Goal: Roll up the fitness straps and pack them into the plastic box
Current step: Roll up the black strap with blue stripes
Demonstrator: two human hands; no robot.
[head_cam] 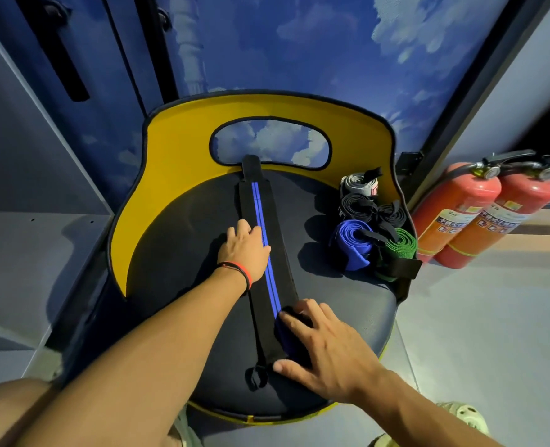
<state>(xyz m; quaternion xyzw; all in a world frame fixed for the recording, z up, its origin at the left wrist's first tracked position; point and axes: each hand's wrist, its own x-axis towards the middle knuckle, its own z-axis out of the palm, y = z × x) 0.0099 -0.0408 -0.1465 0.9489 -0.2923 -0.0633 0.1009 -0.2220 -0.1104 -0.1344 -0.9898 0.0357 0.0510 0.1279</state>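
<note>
Head view: a long black strap (254,208) with a blue stripe lies flat along the dark padded seat (183,253) of a chair, running from the yellow backrest (177,140) toward the person. The left hand (244,250) rests on its middle with fingers fairly straight, pressing it flat. The right hand (325,346) curls thumb and fingers round the near end, where a small roll looks started.

The strap looks like light, soft woven elastic: limp, easy to bend, not fragile, and likely to spring loose if let go. The best hold is probably across the roll's full width, with the thumb on one edge and fingers on the other, while the flat hand keeps the tail taut.

Five rolled straps (352,243) sit clustered at the seat's right edge, touching one another.

The plastic box is nowhere in view. The right hand hides most of the roll, so its tightness cannot be judged. A dark loop (256,375) at the near end is hard to make out against the seat.
</note>
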